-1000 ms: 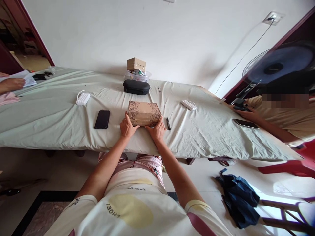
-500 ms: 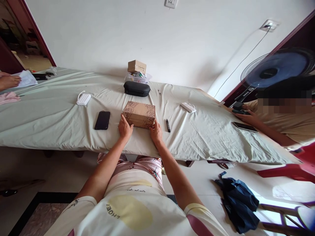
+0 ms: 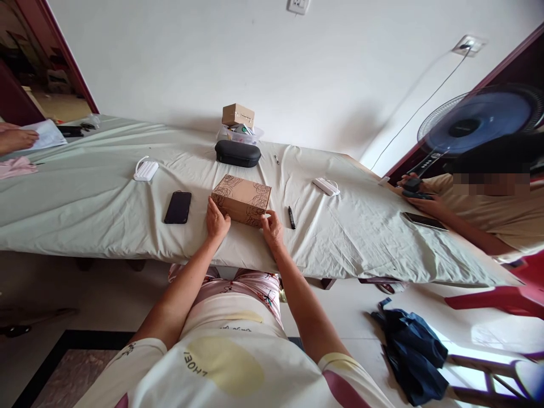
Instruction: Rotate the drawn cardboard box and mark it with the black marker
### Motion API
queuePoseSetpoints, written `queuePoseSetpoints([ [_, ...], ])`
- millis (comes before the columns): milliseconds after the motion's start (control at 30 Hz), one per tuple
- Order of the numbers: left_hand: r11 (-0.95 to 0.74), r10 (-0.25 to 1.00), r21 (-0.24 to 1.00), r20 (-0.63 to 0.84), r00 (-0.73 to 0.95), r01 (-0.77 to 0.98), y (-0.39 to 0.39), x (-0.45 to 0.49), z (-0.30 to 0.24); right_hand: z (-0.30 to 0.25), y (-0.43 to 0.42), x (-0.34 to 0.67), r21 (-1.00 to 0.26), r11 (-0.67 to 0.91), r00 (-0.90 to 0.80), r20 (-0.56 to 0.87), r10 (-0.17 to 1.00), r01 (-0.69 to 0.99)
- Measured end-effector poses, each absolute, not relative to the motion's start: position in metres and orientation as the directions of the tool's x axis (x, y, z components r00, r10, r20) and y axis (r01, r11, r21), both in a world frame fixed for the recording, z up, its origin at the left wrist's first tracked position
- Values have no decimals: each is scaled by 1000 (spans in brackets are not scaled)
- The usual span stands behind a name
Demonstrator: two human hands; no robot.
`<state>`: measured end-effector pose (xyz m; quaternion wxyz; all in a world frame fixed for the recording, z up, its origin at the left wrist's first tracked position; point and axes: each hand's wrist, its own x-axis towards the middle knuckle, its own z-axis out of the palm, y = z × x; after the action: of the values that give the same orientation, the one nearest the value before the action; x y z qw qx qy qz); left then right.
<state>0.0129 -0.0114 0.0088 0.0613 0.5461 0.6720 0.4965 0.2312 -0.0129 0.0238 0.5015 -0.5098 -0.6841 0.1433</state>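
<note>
A brown cardboard box (image 3: 241,195) with dark swirl patterns lies closed on the pale green tablecloth (image 3: 238,249) in front of me. My left hand (image 3: 217,222) grips its near left corner, thumb on the front face and fingers along the left side. At the near right corner, my right hand (image 3: 272,228) has its fingertips pressed to the box. A black phone (image 3: 177,207) lies to the left of the box, and a black marker (image 3: 291,217) to the right.
Behind the box sit a black hard case (image 3: 238,153) and a clear plastic tub (image 3: 258,134) topped by a small carton (image 3: 238,115). White power banks (image 3: 147,170) lie on both sides. A fan (image 3: 467,127) and a person (image 3: 480,215) are at right; another person's hand (image 3: 19,139) holds paper at left.
The box has turned slightly, its right end coming a little nearer to me. My right hand has shifted slightly, its fingers now bent at the near right corner.
</note>
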Motion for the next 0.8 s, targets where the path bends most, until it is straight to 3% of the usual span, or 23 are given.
queuePoseSetpoints([
  [167,-201,792,690,532,-298,695,-16,15,14,24,-19,227,-647,519,-115,560,821,559],
  [400,-408,780,527,625,-15,745,-22,18,21,26,-26,218,-452,672,-384,575,722,586],
  [567,-509,735,451,672,97,734,-23,20,20,26,-25,218,-436,695,-329,655,681,572],
  [800,-509,742,454,662,105,731,-25,23,20,28,-26,214,-438,619,-341,560,755,652],
])
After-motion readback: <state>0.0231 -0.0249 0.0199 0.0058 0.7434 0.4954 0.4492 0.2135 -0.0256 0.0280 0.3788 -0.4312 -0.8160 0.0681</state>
